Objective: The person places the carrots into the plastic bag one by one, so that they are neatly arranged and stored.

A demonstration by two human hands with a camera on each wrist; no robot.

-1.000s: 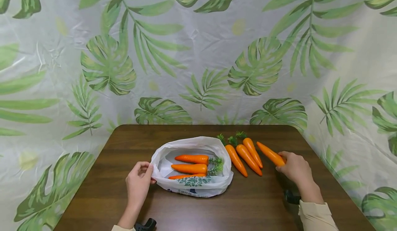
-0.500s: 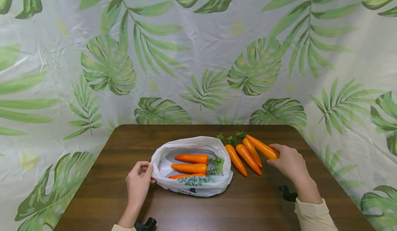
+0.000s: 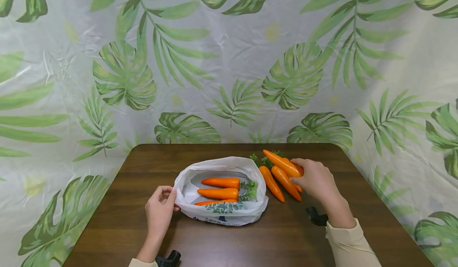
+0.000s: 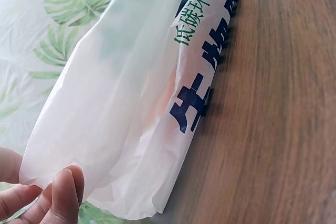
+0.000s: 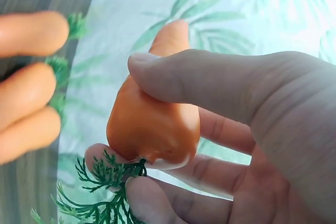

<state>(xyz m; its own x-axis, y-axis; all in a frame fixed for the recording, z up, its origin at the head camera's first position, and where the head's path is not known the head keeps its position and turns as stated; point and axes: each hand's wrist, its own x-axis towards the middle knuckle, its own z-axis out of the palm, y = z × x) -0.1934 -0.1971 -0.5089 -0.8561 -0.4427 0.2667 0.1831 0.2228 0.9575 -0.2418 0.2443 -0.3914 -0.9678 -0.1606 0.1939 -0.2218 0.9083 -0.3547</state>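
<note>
A white plastic bag [image 3: 222, 215] lies mouth-up on the table, with three carrots [image 3: 218, 194] and their green tops showing inside. My left hand [image 3: 160, 209] pinches the bag's left rim between thumb and fingers; the left wrist view shows the bag film [image 4: 100, 108] stretched from that pinch. My right hand [image 3: 318, 181] holds a carrot [image 3: 279, 160] by its thick end, tip pointing to the upper left, above the loose carrots [image 3: 286, 183]. In the right wrist view the held carrot [image 5: 152, 124] has thumb and fingers round it, its green leaves [image 5: 105, 192] hanging below.
Three loose carrots lie right of the bag on the brown wooden table [image 3: 222, 247], one mostly hidden under the held one. A leaf-patterned sheet [image 3: 229, 60] hangs behind the table. Black devices [image 3: 316, 217] sit at both wrists.
My right hand has carried the carrot leftward and slightly up, from the table's right side to above the loose carrots. The left hand and the bag have stayed in place.
</note>
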